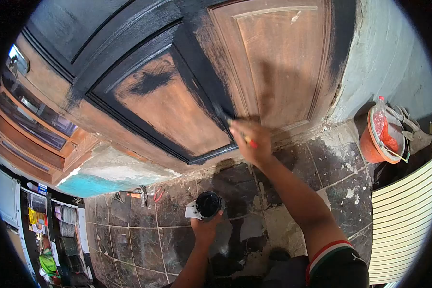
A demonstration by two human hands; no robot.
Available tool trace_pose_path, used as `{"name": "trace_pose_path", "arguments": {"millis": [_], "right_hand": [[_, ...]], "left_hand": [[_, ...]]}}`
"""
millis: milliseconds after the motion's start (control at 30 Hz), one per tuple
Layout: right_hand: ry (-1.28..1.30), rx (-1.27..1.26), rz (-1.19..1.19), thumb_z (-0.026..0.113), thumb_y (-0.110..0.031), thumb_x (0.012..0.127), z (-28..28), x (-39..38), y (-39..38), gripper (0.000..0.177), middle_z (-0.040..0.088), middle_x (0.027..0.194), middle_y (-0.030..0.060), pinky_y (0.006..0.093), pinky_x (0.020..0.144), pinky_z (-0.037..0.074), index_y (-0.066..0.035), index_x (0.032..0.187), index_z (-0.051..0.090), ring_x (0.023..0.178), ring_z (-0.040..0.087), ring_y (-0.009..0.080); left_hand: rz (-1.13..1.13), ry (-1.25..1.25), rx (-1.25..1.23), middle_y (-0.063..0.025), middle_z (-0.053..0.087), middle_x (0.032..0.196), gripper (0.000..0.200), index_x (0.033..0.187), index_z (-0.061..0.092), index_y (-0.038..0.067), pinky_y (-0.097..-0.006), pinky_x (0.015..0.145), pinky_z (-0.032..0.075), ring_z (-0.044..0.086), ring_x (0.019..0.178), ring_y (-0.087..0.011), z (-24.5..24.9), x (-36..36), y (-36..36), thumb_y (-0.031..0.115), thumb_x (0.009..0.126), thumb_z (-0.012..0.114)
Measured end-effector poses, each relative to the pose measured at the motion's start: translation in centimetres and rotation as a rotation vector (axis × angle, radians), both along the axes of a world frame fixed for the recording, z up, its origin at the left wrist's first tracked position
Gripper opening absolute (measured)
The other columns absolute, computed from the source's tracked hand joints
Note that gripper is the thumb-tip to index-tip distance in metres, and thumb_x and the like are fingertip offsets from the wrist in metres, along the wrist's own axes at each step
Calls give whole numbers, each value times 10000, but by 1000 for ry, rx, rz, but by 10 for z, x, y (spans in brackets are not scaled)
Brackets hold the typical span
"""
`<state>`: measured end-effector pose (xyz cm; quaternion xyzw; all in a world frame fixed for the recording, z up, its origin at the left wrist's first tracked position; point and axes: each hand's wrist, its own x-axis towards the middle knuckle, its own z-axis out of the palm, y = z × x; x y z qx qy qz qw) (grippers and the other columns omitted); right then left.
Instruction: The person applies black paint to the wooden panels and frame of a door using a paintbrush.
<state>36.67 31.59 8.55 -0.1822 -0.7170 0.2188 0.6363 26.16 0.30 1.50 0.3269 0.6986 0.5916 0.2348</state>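
My right hand (253,144) is closed around a paintbrush (250,141) with a red handle end. Its bristles meet the dark upright strip between two panels of the wooden door (273,62). Black paint covers the door's frame and mouldings, while the lower left panel (173,110) is bare brown wood with a black smear near its top. Lower down, my left hand (207,224) grips a small cup of black paint (209,204) from below. A white scrap, maybe a label or paper (192,211), shows at the cup's left side.
Pliers and other tools (146,194) lie on the dark tiled floor (129,240) by the wall. An orange bucket (377,139) holding a plastic bottle (380,115) stands at right, near a cream slatted panel (403,225). Shelves with spools (68,223) stand at left.
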Motion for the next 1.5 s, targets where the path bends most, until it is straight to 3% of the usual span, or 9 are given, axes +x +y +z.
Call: {"name": "trace_pose_path", "arguments": {"millis": [100, 200, 367, 500, 667, 800, 1033, 1233, 1500], "right_hand": [[-187, -254, 89, 779, -126, 998, -104, 13, -10, 199, 812, 1081, 186, 410, 811, 622, -30, 1171, 804, 929, 798, 336], [-378, -499, 154, 786, -132, 997, -119, 26, -6, 201, 809, 1085, 205, 399, 816, 620, -24, 1165, 810, 939, 795, 343], [31, -435, 215, 805, -196, 996, -21, 21, 1, 219, 831, 1046, 172, 358, 841, 617, -46, 1154, 827, 945, 802, 247], [28, -782, 219, 825, -168, 978, -53, 23, 11, 206, 840, 1052, 153, 334, 839, 615, -57, 1151, 840, 937, 794, 185], [-97, -481, 78, 817, -106, 969, -109, 22, -7, 196, 815, 1064, 194, 385, 845, 624, -23, 1147, 811, 950, 799, 312], [18, -23, -54, 814, -75, 952, -52, 19, -10, 206, 797, 1114, 173, 425, 862, 622, 10, 1134, 767, 1002, 779, 343], [-176, -267, 40, 814, -80, 948, -95, 14, -24, 200, 796, 1066, 164, 424, 843, 613, 8, 1124, 773, 952, 770, 338], [-59, 16, 13, 784, -97, 978, -52, 10, -16, 179, 795, 1043, 185, 437, 835, 622, 15, 1118, 783, 946, 772, 347], [-258, -217, 42, 780, -116, 984, -96, 11, -16, 195, 796, 1054, 189, 460, 850, 622, 12, 1131, 784, 955, 775, 372]], "left_hand": [[-9, -11, 11, -92, 705, 1310, 624, 1367, 626, 9, -386, 1096, 531, 687, 1227, -219, 6, 10, 4, 32, 832, 945], [-24, 31, -37, -96, 717, 1309, 640, 1373, 635, 3, -383, 1096, 531, 693, 1224, -214, 4, 16, 0, 62, 824, 959], [-65, -48, -56, -103, 713, 1332, 681, 1396, 622, 3, -387, 1097, 534, 687, 1242, -208, -3, 22, 5, 85, 817, 971], [-55, -30, -37, -105, 702, 1329, 715, 1422, 594, 6, -390, 1102, 533, 686, 1236, -220, -4, 26, 11, 76, 816, 968], [-66, -14, -73, -109, 670, 1361, 785, 1463, 549, 9, -395, 1116, 527, 662, 1269, -224, -16, 24, 8, 67, 805, 972], [-94, -51, -130, -115, 644, 1404, 837, 1497, 510, 7, -394, 1135, 515, 645, 1298, -220, -18, 25, 7, 56, 800, 971], [-103, -32, -144, -120, 645, 1413, 831, 1512, 505, -2, -398, 1145, 508, 641, 1305, -222, -14, 25, 9, 60, 818, 959], [-112, 5, -172, -120, 646, 1407, 823, 1509, 508, -8, -403, 1146, 507, 640, 1306, -226, -28, 22, 4, 71, 825, 958], [-125, -37, -121, -111, 654, 1394, 772, 1493, 523, -10, -398, 1133, 525, 651, 1282, -221, -6, 33, 14, 44, 844, 935]]}}
